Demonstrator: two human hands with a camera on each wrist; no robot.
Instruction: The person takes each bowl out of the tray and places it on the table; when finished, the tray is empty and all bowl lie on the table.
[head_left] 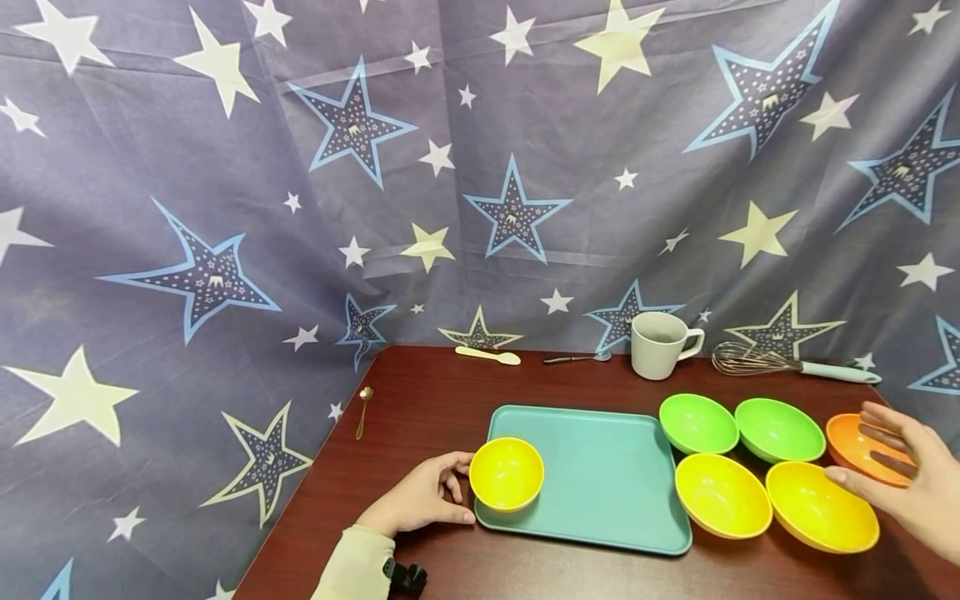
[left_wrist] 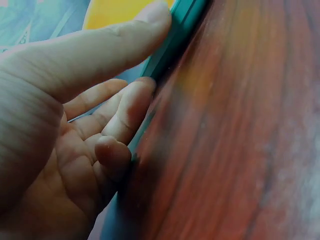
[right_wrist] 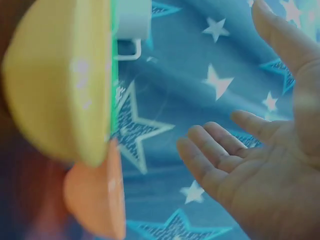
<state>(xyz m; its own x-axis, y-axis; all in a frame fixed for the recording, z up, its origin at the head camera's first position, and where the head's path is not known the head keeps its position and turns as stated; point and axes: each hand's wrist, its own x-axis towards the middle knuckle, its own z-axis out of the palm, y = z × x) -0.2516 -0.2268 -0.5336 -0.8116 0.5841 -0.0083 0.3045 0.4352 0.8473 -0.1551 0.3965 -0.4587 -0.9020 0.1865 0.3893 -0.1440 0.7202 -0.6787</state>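
Observation:
My left hand rests at the left side of a teal tray. The thumb touches the tray's edge by its near corner, while the other fingers bend loosely beside it. A small yellow bowl sits upright on the tray's left part, close to those fingertips. On the far right my right hand hovers, fingers spread, holding nothing. It partly covers an orange bowl in the head view. Just left of it stands a larger yellow bowl, which the right wrist view shows from the side, apart from the palm.
Another yellow bowl and two green bowls stand beside the tray's right edge. Along the back lie a cream spoon, a dark-handled utensil, a white mug and a whisk. A small gold spoon lies left.

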